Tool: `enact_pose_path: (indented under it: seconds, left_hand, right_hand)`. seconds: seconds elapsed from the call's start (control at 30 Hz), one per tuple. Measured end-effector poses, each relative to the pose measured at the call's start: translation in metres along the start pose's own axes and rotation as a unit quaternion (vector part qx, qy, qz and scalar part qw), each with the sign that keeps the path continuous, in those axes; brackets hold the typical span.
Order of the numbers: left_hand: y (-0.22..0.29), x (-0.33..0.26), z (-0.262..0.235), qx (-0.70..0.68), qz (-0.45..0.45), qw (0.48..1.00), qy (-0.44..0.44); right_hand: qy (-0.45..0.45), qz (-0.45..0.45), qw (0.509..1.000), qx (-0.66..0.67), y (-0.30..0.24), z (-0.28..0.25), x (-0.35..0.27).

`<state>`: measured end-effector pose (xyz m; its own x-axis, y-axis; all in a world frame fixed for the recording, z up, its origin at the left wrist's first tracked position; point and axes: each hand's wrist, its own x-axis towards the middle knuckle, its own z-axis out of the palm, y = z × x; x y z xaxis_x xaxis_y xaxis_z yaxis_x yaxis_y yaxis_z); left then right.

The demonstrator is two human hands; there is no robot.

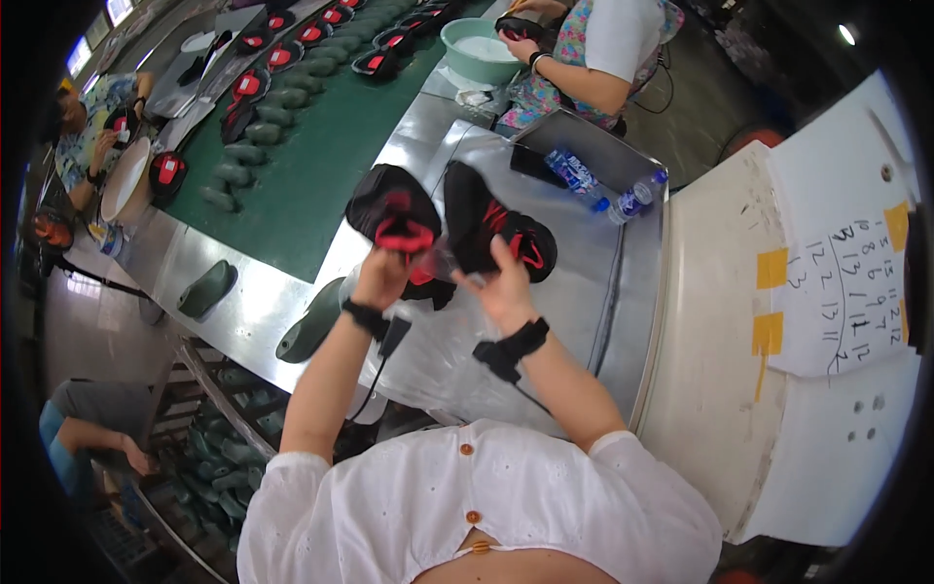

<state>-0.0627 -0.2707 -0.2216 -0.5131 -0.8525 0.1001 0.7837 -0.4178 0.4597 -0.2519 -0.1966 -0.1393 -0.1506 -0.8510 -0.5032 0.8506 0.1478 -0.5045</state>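
Observation:
My left hand [381, 278] is closed on a black shoe upper [387, 200] with a bright red lining, its opening facing me. To the right, my right hand [506, 292] has its fingers spread, close to another black shoe upper [467, 216] with red laces lying on the metal table. A third black upper with red trim [533, 249] lies against that one, partly covered. Something clear and blurred shows between my hands, too smeared to name. Below them, more black and red material is partly hidden. A dark green shoe last [313, 323] sits left of my left forearm.
A green conveyor belt [302, 185] carries rows of lasts and uppers. Another green last [206, 289] lies on the metal ledge. Two plastic bottles [576, 175] are in the tray at right. Co-workers sit across and beside the belt, near a pale green basin [454, 60]. A white panel [715, 321] borders my right.

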Motion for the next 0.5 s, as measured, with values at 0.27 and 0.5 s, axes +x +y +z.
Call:
enact_pose_path:
  seconds: [0.27,0.5]
  left_hand:
    - [-0.008,0.057,0.008,0.303,-0.07,0.947,0.079]
    - [-0.043,-0.054,-0.042,0.896,-0.191,0.346,-0.201]
  right_hand:
    - [0.109,-0.185,0.937,-0.275,-0.015,-0.026,0.074]
    - [-0.383,-0.198,0.432,-0.793,0.06,-0.07,0.061]
